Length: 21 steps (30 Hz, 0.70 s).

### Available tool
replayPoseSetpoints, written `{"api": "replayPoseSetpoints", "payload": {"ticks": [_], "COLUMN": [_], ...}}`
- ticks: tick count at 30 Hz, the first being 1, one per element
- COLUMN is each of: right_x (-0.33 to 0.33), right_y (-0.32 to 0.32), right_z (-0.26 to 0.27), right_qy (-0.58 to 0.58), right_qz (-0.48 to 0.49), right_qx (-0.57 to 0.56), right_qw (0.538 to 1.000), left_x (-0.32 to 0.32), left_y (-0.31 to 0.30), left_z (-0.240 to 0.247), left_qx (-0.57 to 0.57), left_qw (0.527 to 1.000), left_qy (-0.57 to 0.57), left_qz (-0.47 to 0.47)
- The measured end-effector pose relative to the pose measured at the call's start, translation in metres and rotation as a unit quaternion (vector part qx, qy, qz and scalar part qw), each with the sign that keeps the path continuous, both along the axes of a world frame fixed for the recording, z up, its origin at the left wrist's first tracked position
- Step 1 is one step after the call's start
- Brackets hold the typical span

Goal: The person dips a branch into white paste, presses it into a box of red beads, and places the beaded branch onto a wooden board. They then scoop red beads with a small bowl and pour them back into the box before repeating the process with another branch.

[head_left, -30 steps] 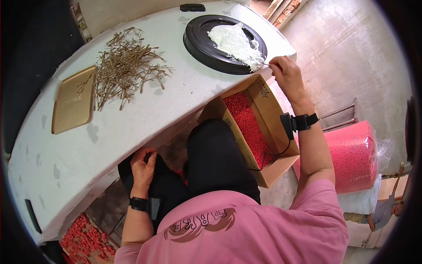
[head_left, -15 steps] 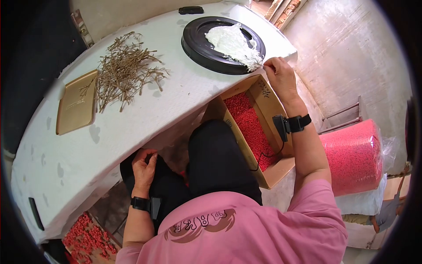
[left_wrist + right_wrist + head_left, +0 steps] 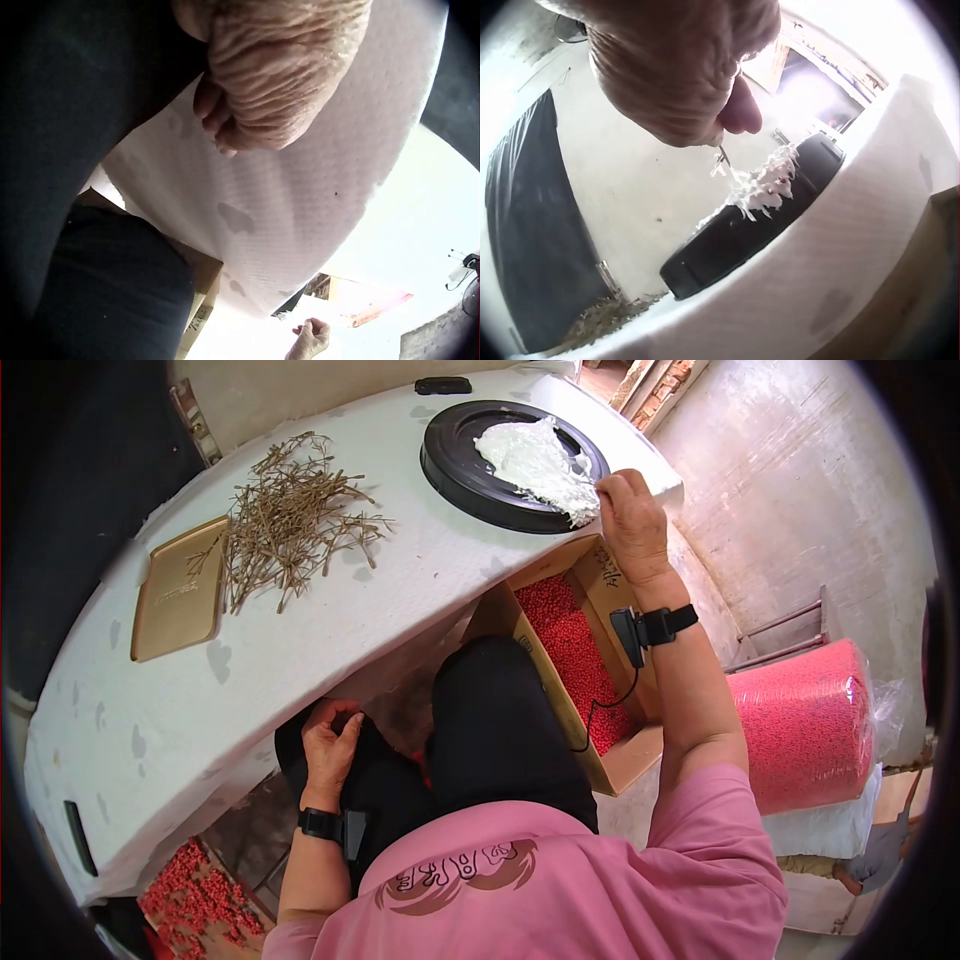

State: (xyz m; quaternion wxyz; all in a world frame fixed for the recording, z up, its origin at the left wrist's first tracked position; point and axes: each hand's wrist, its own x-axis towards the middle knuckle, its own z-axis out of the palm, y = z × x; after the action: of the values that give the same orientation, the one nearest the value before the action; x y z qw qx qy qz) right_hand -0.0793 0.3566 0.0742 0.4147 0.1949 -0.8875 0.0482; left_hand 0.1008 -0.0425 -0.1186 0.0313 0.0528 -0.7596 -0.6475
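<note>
My right hand pinches a thin stem at the near right rim of a round black lid. White paste is spread over the lid and reaches its edge; in the right wrist view it stands in ragged peaks just under the fingertips. Whether anything is on the stem's tip is hard to tell, apart from a bit of white. My left hand lies by my thigh below the table edge, its fingers loosely curled, and I see nothing held in it.
A heap of brown twigs lies beside a gold tray on the white table. Under the table edge stands a cardboard box of red beads. A large wrapped red bundle is at right; another person is partly visible behind.
My right hand has shifted slightly up and left along the lid's rim, its wrist swinging inward. The left hand stays by the thigh.
</note>
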Motion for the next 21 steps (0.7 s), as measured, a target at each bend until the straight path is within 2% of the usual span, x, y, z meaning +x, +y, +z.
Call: {"api": "replayPoseSetpoints", "payload": {"ticks": [4,7,10,13,14,15,17,18,21], "right_x": [0.008,0.013,0.011,0.002,-0.002,-0.003,-0.004,-0.008,-0.010], "right_y": [0.001,0.006,0.007,0.004,0.003,0.000,-0.005,0.000,0.014], "right_z": [-0.006,-0.005,0.002,0.006,0.000,0.000,0.000,-0.007,-0.022], "right_qy": [-0.070,-0.068,-0.007,0.004,-0.071,-0.122,-0.219,-0.234,-0.271], "right_qz": [-0.007,0.012,-0.001,0.025,0.024,0.052,0.106,0.105,0.033], "right_qx": [0.085,0.090,0.031,-0.111,-0.256,-0.354,-0.533,-0.543,-0.506], "right_qw": [0.994,0.994,1.000,0.993,0.964,0.926,0.810,0.800,0.818], "left_x": [-0.001,-0.003,-0.002,-0.002,-0.002,-0.003,-0.003,-0.003,-0.003], "left_y": [0.000,0.000,0.000,-0.001,0.000,-0.001,-0.004,-0.004,-0.001], "left_z": [-0.004,-0.004,-0.004,-0.003,-0.003,-0.005,-0.009,-0.007,0.000], "left_qx": [0.023,0.018,0.020,0.012,0.007,-0.022,-0.081,-0.096,-0.129], "left_qw": [1.000,1.000,1.000,1.000,1.000,1.000,0.997,0.995,0.990], "left_qy": [-0.007,-0.008,-0.016,-0.019,-0.020,-0.014,-0.005,0.013,0.049], "left_qz": [-0.004,-0.008,-0.008,-0.004,-0.002,-0.002,-0.003,-0.003,-0.005]}}
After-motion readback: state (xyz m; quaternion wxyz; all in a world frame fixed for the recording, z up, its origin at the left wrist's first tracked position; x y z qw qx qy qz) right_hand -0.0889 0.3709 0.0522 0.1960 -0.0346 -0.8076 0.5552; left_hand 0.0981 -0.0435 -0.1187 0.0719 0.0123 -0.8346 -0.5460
